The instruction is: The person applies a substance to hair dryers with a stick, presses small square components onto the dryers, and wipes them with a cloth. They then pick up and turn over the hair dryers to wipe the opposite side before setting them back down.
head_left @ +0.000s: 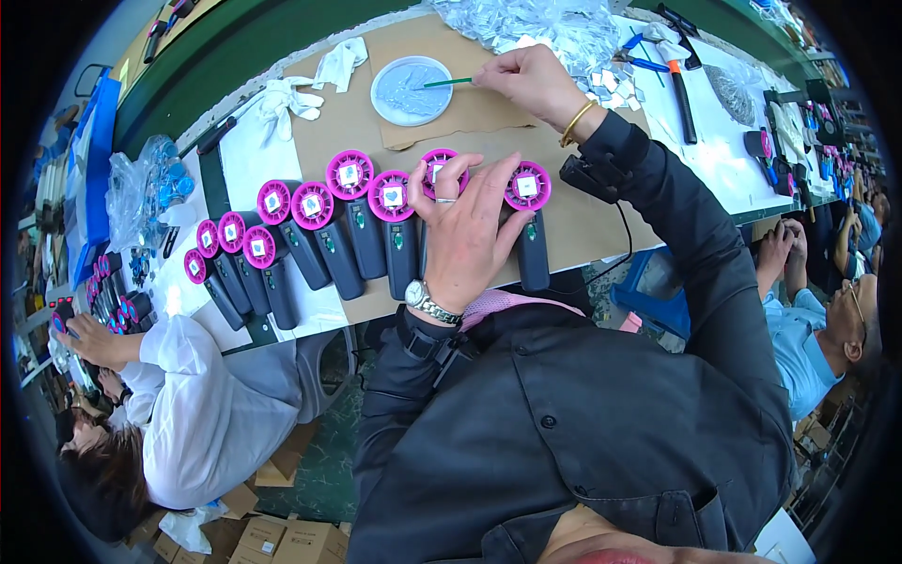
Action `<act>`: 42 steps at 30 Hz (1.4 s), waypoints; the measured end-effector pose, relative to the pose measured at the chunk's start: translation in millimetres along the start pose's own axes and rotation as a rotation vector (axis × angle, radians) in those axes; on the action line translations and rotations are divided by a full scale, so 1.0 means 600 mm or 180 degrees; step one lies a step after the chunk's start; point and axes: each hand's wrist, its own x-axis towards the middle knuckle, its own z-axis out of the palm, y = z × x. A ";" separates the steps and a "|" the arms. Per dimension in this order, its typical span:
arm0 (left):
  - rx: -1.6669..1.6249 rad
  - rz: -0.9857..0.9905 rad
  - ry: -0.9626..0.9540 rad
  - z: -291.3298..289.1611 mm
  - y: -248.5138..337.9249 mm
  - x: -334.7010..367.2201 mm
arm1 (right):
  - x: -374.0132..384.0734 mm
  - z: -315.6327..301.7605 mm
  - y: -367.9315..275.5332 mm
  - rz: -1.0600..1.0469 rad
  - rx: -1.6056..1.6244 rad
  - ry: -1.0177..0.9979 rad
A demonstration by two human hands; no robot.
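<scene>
My right hand (pixel 528 83) pinches a thin green stick (pixel 451 83). The stick's far end lies in a shallow round white dish (pixel 378 105) holding a see-through, gel-like substance. Below it, a row of dark-handled devices with magenta spoked round heads, like small handheld fans, lies on cardboard. White squares, several with bluish smears, sit at the heads' centres. My left hand (pixel 462 235), fingers apart, spreads over the right part of the row, partly covering one fan (pixel 438 162). Its thumb and fingertips are close to the rightmost fan (pixel 533 249); contact is hard to make out.
White gloves (pixel 282 103) lie left of the dish. Small silvery squares (pixel 615 89) and plastic bags (pixel 526 19) are beyond my right hand. An orange-and-black hammer (pixel 682 103) and blue-handled pliers (pixel 641 58) lie farther right. Co-workers sit on both sides; a blue stool (pixel 653 296) stands below.
</scene>
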 end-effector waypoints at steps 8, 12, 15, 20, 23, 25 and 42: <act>-0.0016 0.0026 0.0031 0.003 0.000 -0.001 | 0.016 0.017 0.022 0.0347 0.0602 -0.0076; -0.0042 0.0000 0.0073 0.002 0.000 -0.003 | -0.010 -0.012 -0.018 0.0409 0.1094 -0.0161; -0.0062 0.0029 0.0052 0.001 0.002 0.000 | -0.020 -0.023 0.002 0.0464 0.0755 -0.0064; -0.0024 0.0019 0.0037 -0.002 0.003 -0.003 | -0.048 -0.038 0.002 0.0488 0.1626 0.0185; -0.0023 -0.0005 0.0017 -0.001 0.006 -0.004 | -0.053 -0.056 -0.004 0.0487 0.1834 0.0001; -0.0018 -0.0006 0.0012 0.000 0.007 -0.004 | -0.056 -0.066 -0.004 0.0474 0.1937 -0.0085; -0.0019 -0.0036 0.0036 0.005 0.009 -0.007 | -0.265 -0.134 -0.037 0.0236 0.1987 0.0433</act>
